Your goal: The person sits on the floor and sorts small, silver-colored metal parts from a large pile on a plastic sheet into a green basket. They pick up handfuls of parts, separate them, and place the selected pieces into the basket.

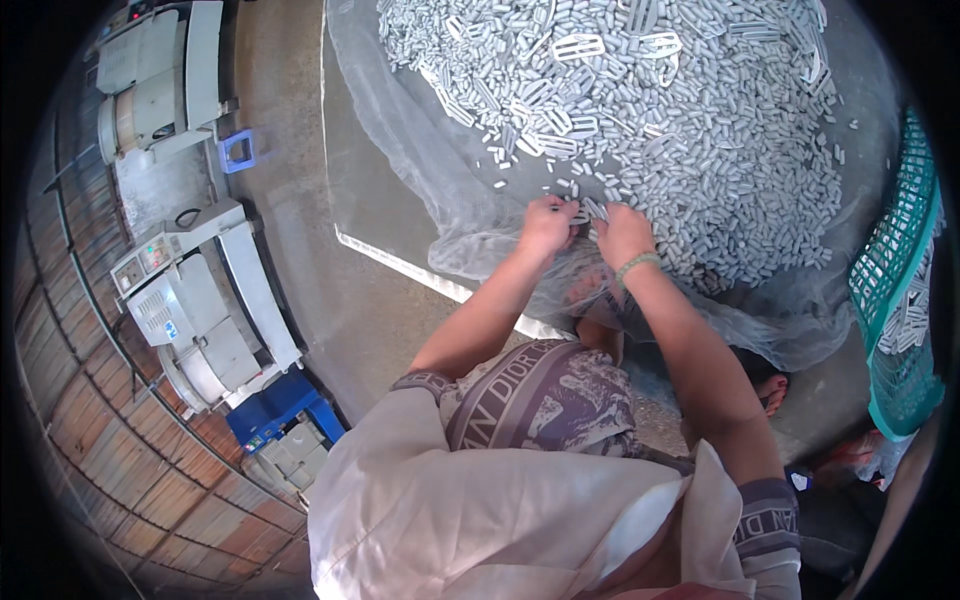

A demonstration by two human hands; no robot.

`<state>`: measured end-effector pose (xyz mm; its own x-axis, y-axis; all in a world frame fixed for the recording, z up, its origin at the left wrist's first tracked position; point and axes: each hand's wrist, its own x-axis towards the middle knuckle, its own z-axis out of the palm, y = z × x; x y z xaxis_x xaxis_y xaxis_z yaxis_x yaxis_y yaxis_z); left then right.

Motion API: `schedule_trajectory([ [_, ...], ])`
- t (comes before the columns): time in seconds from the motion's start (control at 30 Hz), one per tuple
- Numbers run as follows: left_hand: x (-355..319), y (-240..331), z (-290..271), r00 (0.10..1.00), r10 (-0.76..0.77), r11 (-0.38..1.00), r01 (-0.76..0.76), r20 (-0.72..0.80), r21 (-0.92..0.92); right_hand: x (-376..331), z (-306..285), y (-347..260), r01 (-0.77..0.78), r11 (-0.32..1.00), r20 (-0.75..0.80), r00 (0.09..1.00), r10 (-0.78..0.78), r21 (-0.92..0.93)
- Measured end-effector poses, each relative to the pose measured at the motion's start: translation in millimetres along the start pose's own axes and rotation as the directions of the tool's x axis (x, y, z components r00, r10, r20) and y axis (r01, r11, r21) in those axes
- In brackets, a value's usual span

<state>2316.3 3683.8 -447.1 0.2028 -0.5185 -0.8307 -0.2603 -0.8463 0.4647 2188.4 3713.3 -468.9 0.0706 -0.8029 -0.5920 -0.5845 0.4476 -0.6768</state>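
Note:
Both hands meet at the near left edge of a large pile of small silver metal pieces (pixel 735 150), which look like short capsule-shaped rods. My left hand (pixel 547 224) is closed, its fingertips curled in and close to the silver piece between the hands. My right hand (pixel 625 235), with a beaded bracelet at the wrist, pinches that slotted silver metal piece (pixel 596 209). What exactly sits within the left fingers is too small and hidden to tell. Longer slotted metal frames (pixel 578 46) lie on top of the pile, and several loose rods (pixel 500 184) have strayed from its left side.
Sheer white netting (pixel 400 150) spreads under the pile and bunches up near my feet. On the right stands a green mesh basket (pixel 895 270) with slotted silver pieces inside. Grey machines (pixel 200 310) line the left side, with a blue plastic crate (pixel 238 151) beside them.

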Motion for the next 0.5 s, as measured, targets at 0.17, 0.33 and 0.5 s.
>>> schedule_trajectory([
  [0.17, 26.2, -33.1, 5.5, 0.950, 0.258, 0.944, -0.210, -0.175, 0.254, 3.3, 2.8, -2.8, 0.015, 1.000, 0.034, 0.999, -0.014, -0.004],
  [0.33, 34.0, -16.8, 7.9, 0.979, 0.178, 0.898, -0.119, -0.103, 0.423, 11.6, 7.7, 3.4, 0.056, 0.998, 0.042, 0.998, -0.055, -0.017],
  [0.5, 14.2, 12.3, 1.4, 0.957, 0.225, 0.842, -0.287, 0.185, 0.458, 0.8, -11.8, 1.0, 0.057, 0.998, -0.015, 0.998, -0.057, -0.021],
])
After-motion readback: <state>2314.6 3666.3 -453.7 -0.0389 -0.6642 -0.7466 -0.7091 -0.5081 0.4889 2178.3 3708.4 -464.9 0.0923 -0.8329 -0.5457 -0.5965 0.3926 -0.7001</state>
